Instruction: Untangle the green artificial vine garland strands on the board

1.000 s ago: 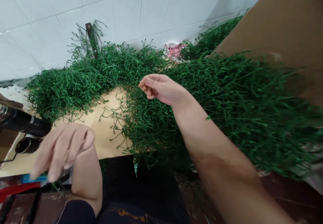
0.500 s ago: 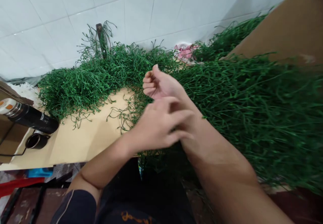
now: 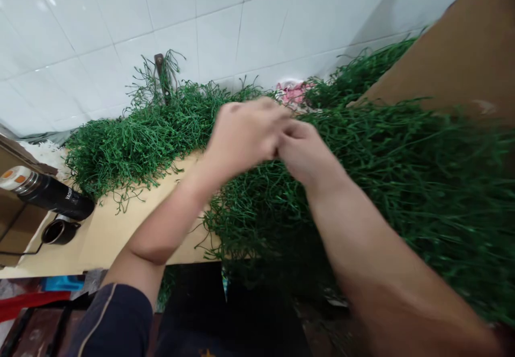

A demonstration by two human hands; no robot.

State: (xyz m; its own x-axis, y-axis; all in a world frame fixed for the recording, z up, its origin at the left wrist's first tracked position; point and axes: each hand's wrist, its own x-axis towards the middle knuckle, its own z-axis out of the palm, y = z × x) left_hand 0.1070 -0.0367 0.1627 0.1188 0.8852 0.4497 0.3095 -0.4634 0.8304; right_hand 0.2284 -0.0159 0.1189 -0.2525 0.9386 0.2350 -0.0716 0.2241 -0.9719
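Note:
My left hand (image 3: 241,137) and my right hand (image 3: 308,150) meet in mid-air above a big heap of thin green plastic stems (image 3: 362,174). Both hands are smeared by motion. Their fingers look curled and pressed together where the hands touch, and I cannot make out anything between them. The green stems spread from the left of the tan board (image 3: 132,223) across to the right edge, under both forearms.
A black flask (image 3: 48,193) lies at the left with a small black cup (image 3: 58,231) beside it. A brown cardboard sheet (image 3: 450,62) leans at the upper right. White wall tiles stand behind; something pink (image 3: 293,91) shows among the stems.
My left hand rose from the lower left, brushed my right wrist, and now meets my right hand higher up. My right hand turned over and shifted right.

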